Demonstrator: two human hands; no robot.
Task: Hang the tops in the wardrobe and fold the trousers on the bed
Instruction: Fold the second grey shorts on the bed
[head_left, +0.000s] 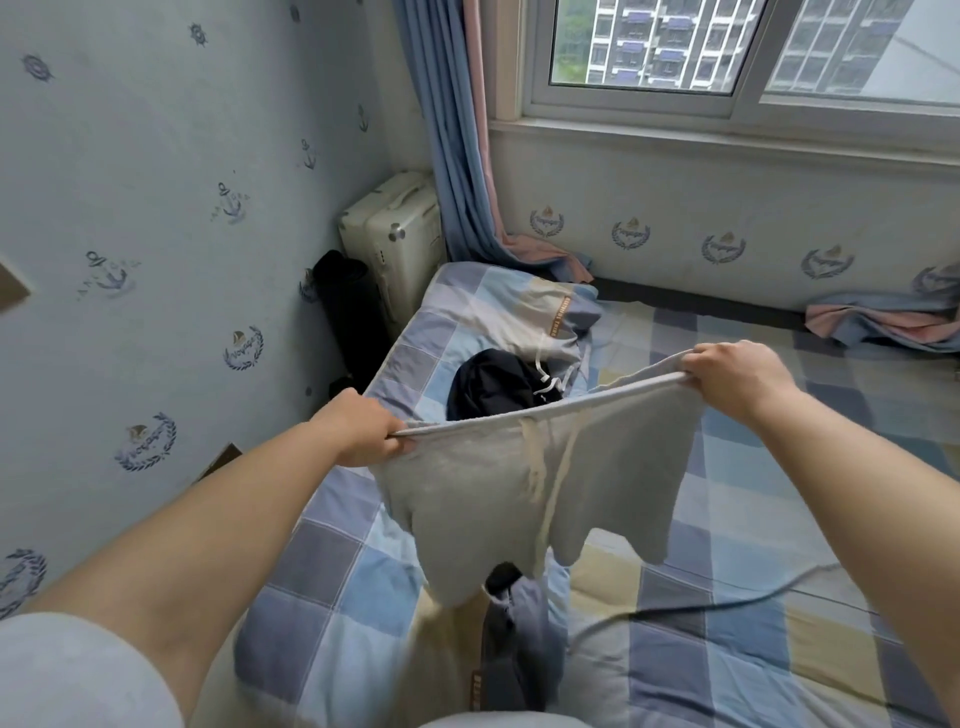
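I hold a pair of grey shorts (498, 488) stretched by the waistband above the bed (779, 519). My left hand (358, 428) grips the waistband's left end and my right hand (737, 376) grips its right end. The legs and a pale drawstring hang down. Beyond them on the bed lie a dark garment (493, 384) and a folded cream and grey garment (540, 322) with an orange stripe. A grey-blue garment (514, 639) lies on the bed below the shorts.
The bed has a blue, grey and yellow check sheet. A cream suitcase (400, 234) and a black roll (348, 306) stand in the corner between wall and bed. Blue and pink curtains (457, 130) hang by the window. A dark cable (701, 608) runs across the sheet.
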